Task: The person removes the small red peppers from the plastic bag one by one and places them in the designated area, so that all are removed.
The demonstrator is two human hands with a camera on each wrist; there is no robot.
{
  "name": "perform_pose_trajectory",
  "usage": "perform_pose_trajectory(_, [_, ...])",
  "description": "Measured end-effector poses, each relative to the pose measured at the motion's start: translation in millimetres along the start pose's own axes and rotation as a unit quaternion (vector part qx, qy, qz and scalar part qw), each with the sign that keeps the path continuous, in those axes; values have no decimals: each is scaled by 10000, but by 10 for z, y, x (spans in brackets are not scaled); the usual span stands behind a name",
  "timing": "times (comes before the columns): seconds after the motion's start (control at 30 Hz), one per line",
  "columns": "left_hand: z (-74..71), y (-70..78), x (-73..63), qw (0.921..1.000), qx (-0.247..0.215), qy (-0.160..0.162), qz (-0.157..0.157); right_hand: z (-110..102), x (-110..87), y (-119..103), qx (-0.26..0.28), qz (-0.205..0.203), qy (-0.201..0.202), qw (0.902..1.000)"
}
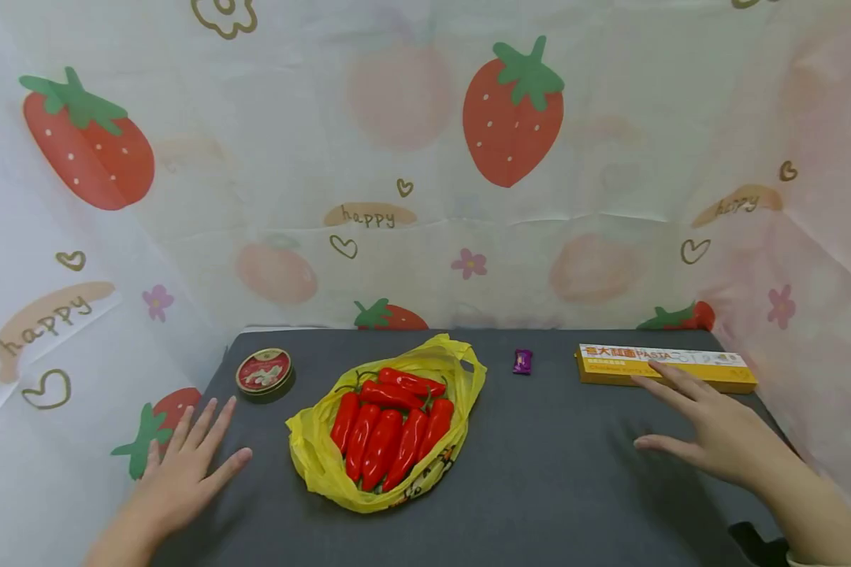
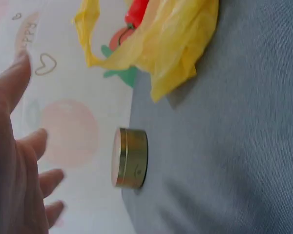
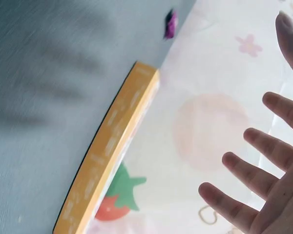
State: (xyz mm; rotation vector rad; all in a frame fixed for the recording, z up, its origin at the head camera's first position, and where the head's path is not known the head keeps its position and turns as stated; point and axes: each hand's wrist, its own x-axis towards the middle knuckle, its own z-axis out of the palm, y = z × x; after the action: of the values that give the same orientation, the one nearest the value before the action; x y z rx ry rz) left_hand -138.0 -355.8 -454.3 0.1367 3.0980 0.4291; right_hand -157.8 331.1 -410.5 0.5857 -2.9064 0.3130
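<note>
My left hand (image 1: 182, 478) hovers at the table's left side with fingers spread, holding nothing. Just beyond it stands a round tin (image 1: 265, 372) with a red lid, its gold side (image 2: 131, 158) showing in the left wrist view. In the middle sits an open yellow plastic bag (image 1: 312, 465) with several red chili peppers (image 1: 383, 429) inside. Over the right side floats my right hand (image 1: 709, 429), fingers apart and nothing in it. Its fingers partly cover a long yellow and white pasta box (image 1: 709, 374) in the head view. A small purple wrapped candy (image 1: 522, 361) lies between bag and box.
A dark grey cloth covers the table (image 1: 525, 488). Behind and at both sides hangs a white curtain (image 1: 411, 118) printed with strawberries. Some black object (image 1: 755, 543) shows by the right forearm.
</note>
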Motion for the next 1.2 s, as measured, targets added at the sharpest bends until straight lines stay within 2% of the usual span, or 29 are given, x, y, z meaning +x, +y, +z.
perform_pose_trajectory(0.13, [6, 133, 41, 9989, -461, 100, 54, 56, 77, -89, 151, 25, 128, 9998])
perform_pose_trajectory(0.23, [3, 276, 89, 9942, -1003, 20, -382, 91, 131, -158, 274, 40, 200, 9994])
perform_pose_trajectory(0.3, [-7, 379, 131, 9843, -1517, -128, -894, 111, 162, -207, 336, 52, 244, 9991])
perform_pose_trajectory(0.4, [-15, 516, 188, 9617, -2183, -352, -1618, 150, 209, -273, 414, 52, 303, 9987])
perform_pose_trajectory(0.47, [-12, 594, 207, 9490, -2462, -445, -1917, 183, 243, -314, 482, 43, 297, 9984])
perform_pose_trajectory(0.53, [3, 664, 219, 9410, -2648, -507, -2045, 221, 281, -354, 568, 19, 292, 9980])
perform_pose_trajectory(0.63, [39, 754, 232, 9336, -2853, -525, -2104, 270, 330, -414, 665, -47, 289, 9974])
perform_pose_trajectory(0.73, [88, 813, 265, 9299, -3018, -497, -2042, 312, 368, -475, 707, -120, 268, 9971])
perform_pose_trajectory(0.87, [131, 877, 307, 9340, -2995, -372, -1913, 385, 409, -553, 773, -229, 224, 9965])
perform_pose_trajectory(1.0, [139, 927, 310, 9346, -2979, -123, -1938, 460, 447, -630, 811, -325, 222, 9959])
perform_pose_trajectory(1.2, [154, 947, 292, 9260, -3222, 210, -1958, 522, 506, -734, 841, -495, 319, 9947])
